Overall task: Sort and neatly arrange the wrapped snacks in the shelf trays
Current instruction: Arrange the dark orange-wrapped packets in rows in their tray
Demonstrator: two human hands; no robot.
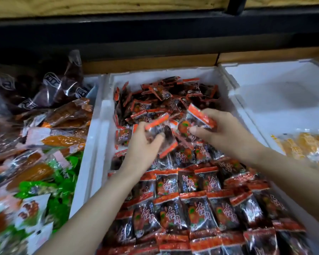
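snack packets (201, 213) | red characters "杏肉" on dark wrappers | white bag badges (51, 82) | too blurred to read

Each hand, left hand (143, 142) and right hand (223, 129), grips a red-edged snack packet (over the white tray (99, 126)).

Pale pine board (99, 6) spans top of frame, grain visible, warmly lit. Directly beneath, black metal rail (155, 21) runs full width, sloping slightly down toward left. Black upright post (236, 5) crosses board at upper right and meets rail. Below rail, dark recess (118, 43) fills upper-middle band, deep in shadow, detail unreadable. Along recess bottom, brown wooden strip (149, 64) runs from centre to right edge, with vertical seam (218, 58) right of centre. Lighting uneven: bright in lower frame, dim toward back.
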